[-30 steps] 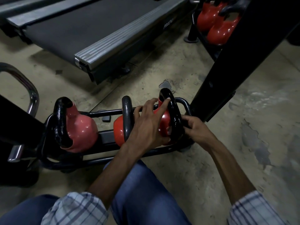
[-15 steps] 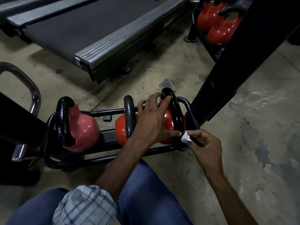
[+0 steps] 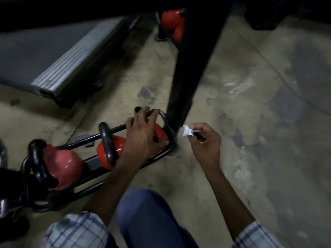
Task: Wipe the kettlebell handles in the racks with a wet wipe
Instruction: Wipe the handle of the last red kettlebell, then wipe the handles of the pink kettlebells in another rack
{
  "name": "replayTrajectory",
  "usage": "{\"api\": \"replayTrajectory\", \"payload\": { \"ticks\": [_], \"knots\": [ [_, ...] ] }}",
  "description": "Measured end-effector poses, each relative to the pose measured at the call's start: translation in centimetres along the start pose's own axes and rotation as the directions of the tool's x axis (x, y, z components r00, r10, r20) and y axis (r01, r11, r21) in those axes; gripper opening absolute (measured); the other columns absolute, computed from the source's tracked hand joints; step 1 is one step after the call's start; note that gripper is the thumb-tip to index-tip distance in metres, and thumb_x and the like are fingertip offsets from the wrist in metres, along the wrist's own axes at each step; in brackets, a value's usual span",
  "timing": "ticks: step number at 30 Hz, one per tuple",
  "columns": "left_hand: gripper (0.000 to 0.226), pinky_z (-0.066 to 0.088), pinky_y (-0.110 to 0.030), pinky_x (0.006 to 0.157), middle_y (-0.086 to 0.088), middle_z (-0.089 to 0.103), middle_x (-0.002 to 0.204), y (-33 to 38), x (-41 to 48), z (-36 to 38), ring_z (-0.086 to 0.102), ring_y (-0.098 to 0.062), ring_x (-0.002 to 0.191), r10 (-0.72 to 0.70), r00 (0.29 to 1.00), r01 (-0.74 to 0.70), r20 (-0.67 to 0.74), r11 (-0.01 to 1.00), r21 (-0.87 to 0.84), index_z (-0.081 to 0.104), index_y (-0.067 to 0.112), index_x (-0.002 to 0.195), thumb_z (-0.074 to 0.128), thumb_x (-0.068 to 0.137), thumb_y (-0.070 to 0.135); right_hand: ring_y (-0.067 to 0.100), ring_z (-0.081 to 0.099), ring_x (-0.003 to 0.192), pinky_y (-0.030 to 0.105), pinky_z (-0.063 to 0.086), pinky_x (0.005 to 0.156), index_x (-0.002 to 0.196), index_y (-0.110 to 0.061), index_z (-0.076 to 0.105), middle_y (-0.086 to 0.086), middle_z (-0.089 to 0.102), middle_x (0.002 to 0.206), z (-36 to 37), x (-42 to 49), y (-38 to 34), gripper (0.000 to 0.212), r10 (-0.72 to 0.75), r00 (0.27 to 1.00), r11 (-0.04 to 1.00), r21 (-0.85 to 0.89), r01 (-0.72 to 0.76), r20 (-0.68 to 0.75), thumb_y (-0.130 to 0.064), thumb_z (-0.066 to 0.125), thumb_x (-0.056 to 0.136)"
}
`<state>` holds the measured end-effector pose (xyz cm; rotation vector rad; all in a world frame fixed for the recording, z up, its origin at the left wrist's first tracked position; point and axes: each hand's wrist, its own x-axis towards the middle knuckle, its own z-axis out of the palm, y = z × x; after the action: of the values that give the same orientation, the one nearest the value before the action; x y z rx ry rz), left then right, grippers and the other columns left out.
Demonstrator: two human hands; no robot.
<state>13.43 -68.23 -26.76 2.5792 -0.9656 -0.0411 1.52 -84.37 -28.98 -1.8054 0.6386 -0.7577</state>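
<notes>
Down at floor level, head view: crouching beside a low black rack that holds three red kettlebells with black handles. Draping the left hand over the rightmost kettlebell, fingers bent across the top of its handle. Too blurred to say whether gripping or merely steadying. Pinching a crumpled white wet wipe in the fingertips of the right hand, held over bare concrete floor just right of the rack and clear of every handle. Touching no metal with the wipe. Standing untouched further left: the middle kettlebell, handle upright, and the leftmost kettlebell at the rack's far end. Behind: a treadmill deck on the left, a black upright post beside the rack's right end, and more red kettlebells beyond. Along the bottom edge: a knee in blue jeans and plaid cuffs.

Judging by this: mid-task, between strokes, with the wipe held off the metal. Next move likely calls for bringing the wipe to a handle, wrapping it round the bar and rubbing along the curve while steadying the bell with the other hand. Impossible to tell which handles are already done.
</notes>
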Motion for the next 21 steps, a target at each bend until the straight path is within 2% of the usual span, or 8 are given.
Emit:
{"api": "replayTrajectory", "payload": {
  "ticks": [2, 5, 7, 11, 14, 17, 21],
  "knots": [
    [0.099, 0.027, -0.045, 0.107, -0.012, 0.042, 0.150, 3.8, 1.4, -2.7, 0.040, -0.030, 0.136, 0.030, 0.999, -0.030, 0.026, 0.999, -0.027, 0.042, 0.024, 0.148, 0.082, 0.063, 0.057, 0.019, 0.074, 0.083, 0.033, 0.056, 0.071, 0.088, -0.010, 0.069, 0.002, 0.076, 0.089, -4.2, 1.7, -3.8, 0.011, -0.033, 0.998, 0.999, -0.003, 0.033, -0.062, 0.001, 0.070, 0.091],
    [0.091, 0.036, -0.044, 0.103, -0.007, 0.050, 0.143, 10.8, 3.0, -7.5, 0.051, -0.030, 0.126, 0.128, 0.987, -0.116, 0.093, 0.986, -0.120, 0.045, 0.023, 0.147, 0.076, 0.067, 0.055, 0.012, 0.072, 0.078, 0.020, 0.052, 0.067, 0.088, -0.008, 0.069, -0.003, 0.074, 0.086, -11.2, 4.2, -10.1, 0.008, -0.052, 0.986, 0.996, -0.075, 0.040, -0.158, -0.001, 0.069, 0.092],
    [0.087, 0.039, -0.044, 0.104, -0.003, 0.049, 0.143, 15.7, 3.6, -11.0, 0.050, -0.029, 0.126, 0.202, 0.967, -0.172, 0.154, 0.967, -0.190, 0.043, 0.023, 0.148, 0.078, 0.074, 0.051, 0.010, 0.071, 0.078, 0.014, 0.048, 0.066, 0.091, -0.008, 0.070, -0.004, 0.073, 0.088, -16.0, 5.6, -14.7, 0.007, -0.056, 0.976, 0.993, -0.110, 0.033, -0.210, -0.002, 0.068, 0.092],
    [0.084, 0.042, -0.040, 0.102, -0.001, 0.051, 0.140, 25.4, 5.3, -19.2, 0.051, -0.024, 0.125, 0.334, 0.932, -0.302, 0.140, 0.930, -0.209, 0.045, 0.022, 0.148, 0.077, 0.077, 0.051, 0.014, 0.070, 0.080, 0.026, 0.054, 0.065, 0.094, -0.011, 0.070, -0.002, 0.073, 0.097, -25.5, 8.3, -24.1, 0.016, -0.096, 0.951, 0.985, -0.164, 0.048, -0.295, 0.003, 0.067, 0.087],
    [0.084, 0.045, -0.042, 0.095, -0.002, 0.054, 0.137, 32.1, 7.7, -26.8, 0.056, -0.026, 0.120, 0.404, 0.910, -0.386, 0.099, 0.909, -0.157, 0.047, 0.022, 0.146, 0.067, 0.074, 0.059, 0.015, 0.068, 0.080, 0.036, 0.054, 0.062, 0.092, -0.011, 0.069, -0.004, 0.072, 0.095, -31.6, 10.4, -32.0, 0.020, -0.162, 0.931, 0.973, -0.208, 0.097, -0.327, 0.007, 0.066, 0.085],
    [0.083, 0.048, -0.041, 0.091, -0.001, 0.056, 0.131, 38.5, 10.6, -34.9, 0.058, -0.025, 0.112, 0.483, 0.875, -0.477, 0.035, 0.872, -0.115, 0.049, 0.021, 0.143, 0.066, 0.073, 0.061, 0.014, 0.067, 0.077, 0.038, 0.052, 0.060, 0.086, -0.014, 0.069, -0.009, 0.070, 0.089, -37.3, 12.9, -40.0, 0.021, -0.215, 0.908, 0.958, -0.258, 0.125, -0.359, 0.007, 0.065, 0.084],
    [0.084, 0.046, -0.046, 0.100, -0.001, 0.052, 0.135, 46.0, 14.3, -44.1, 0.054, -0.025, 0.119, 0.521, 0.853, -0.515, 0.007, 0.846, -0.140, 0.045, 0.025, 0.145, 0.065, 0.072, 0.063, 0.012, 0.066, 0.075, 0.036, 0.052, 0.059, 0.081, -0.017, 0.067, -0.010, 0.069, 0.086, -43.9, 16.6, -49.1, 0.018, -0.301, 0.880, 0.924, -0.342, 0.173, -0.368, 0.000, 0.068, 0.086]
  ]
}}
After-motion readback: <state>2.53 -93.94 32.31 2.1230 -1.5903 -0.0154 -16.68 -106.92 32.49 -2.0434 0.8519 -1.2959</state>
